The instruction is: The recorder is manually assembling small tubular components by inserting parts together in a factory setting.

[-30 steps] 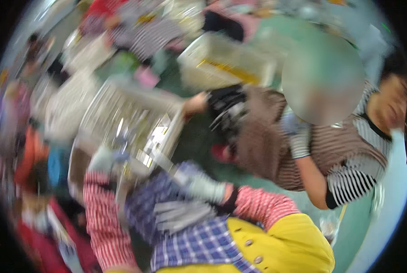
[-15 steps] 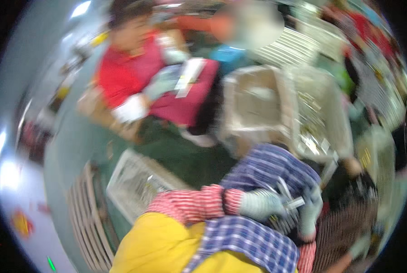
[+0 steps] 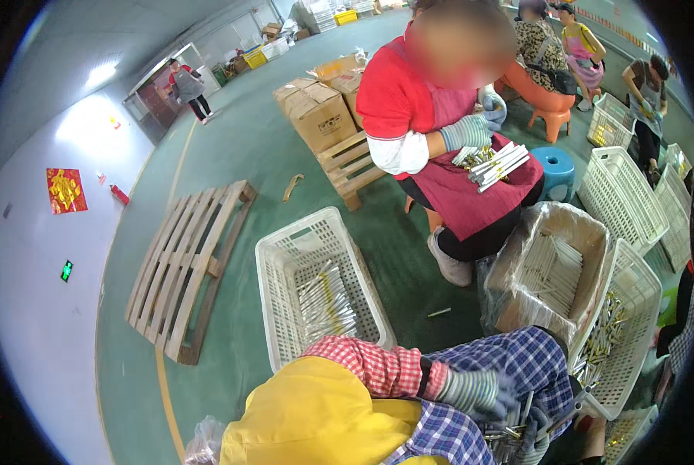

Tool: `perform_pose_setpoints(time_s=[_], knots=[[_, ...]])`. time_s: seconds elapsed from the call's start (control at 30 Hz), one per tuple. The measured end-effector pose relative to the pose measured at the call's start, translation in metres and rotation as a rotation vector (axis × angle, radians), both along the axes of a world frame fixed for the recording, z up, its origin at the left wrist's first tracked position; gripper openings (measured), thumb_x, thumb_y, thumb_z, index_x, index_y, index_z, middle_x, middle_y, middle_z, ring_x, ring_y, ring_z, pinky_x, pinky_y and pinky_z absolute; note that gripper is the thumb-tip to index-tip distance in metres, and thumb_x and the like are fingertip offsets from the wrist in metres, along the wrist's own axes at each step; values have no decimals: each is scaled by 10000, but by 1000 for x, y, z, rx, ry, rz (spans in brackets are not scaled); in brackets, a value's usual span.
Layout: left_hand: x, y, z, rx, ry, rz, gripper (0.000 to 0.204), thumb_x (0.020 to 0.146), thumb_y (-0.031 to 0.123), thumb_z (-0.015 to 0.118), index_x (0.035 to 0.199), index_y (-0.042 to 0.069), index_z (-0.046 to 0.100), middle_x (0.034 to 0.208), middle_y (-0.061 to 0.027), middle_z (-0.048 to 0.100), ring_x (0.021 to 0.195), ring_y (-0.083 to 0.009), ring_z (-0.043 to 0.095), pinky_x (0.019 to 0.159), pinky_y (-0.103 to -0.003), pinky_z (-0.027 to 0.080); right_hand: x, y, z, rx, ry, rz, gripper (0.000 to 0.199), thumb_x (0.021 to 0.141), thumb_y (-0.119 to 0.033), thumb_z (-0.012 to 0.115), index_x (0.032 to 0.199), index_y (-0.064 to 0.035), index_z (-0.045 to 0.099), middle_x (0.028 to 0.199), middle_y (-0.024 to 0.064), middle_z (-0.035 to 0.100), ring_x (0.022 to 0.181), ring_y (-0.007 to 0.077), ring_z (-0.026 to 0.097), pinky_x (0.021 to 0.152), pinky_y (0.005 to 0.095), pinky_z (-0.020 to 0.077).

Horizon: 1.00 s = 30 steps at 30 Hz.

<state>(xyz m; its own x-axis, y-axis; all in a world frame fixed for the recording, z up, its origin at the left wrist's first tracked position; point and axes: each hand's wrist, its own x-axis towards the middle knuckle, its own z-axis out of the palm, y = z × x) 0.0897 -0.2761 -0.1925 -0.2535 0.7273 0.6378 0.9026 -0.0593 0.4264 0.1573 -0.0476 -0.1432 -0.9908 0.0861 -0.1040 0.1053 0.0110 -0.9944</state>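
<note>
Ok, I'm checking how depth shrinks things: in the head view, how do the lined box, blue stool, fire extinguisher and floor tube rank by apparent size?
1. Lined box
2. Blue stool
Smallest, unranked: fire extinguisher and floor tube; their lengths look alike, and the extinguisher seems farther away.

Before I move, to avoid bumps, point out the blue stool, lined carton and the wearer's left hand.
Blue stool (image 3: pixel 555 164): head view, seat.
Lined carton (image 3: pixel 520 311): head view, near wall.
Left hand (image 3: pixel 477 391): head view, its gloved back.

Slatted wooden pallet (image 3: pixel 206 271) lies left of the rectangular perforated plastic crate (image 3: pixel 281 291); slender cylindrical tubes (image 3: pixel 327 298) lie inside. Plastic-lined rectangular cardboard box (image 3: pixel 517 310) stands to the crate's right.
</note>
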Motion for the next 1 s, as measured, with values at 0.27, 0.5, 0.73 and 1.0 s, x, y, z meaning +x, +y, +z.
perform_pose_setpoints(time_s=[0.27,0.5,0.73,1.0], knots=[[-2,-21,26,93,-142,-13,323,806,256,709,1101,125,695,1092,-92,672,906,-309,656,758,-432,540,0,-7,17,365,-227,85,295,876,8,551,1150,44,651,1107,121,673,975,175,625,857,312,487],[-16,-135,-16,-98,-831,455,283,858,184,664,1111,58,682,1039,-158,692,970,-283,668,850,-400,521,-7,-12,14,703,-75,301,311,734,39,594,1027,-6,691,1038,184,687,909,346,671,798,375,518],[-165,-255,-216,-806,-938,1158,447,866,228,616,1258,15,601,1235,-222,644,1157,-388,609,998,-439,483,-17,-8,30,766,-251,437,328,706,9,621,1025,-6,697,1002,158,683,917,331,662,811,383,512],[-213,-312,-420,-988,-1150,1324,745,848,193,603,1501,26,287,1477,-253,425,1333,-389,467,1100,-462,410,-7,-15,45,608,-477,224,281,718,-19,664,995,-5,710,957,131,678,887,283,655,793,361,507]])
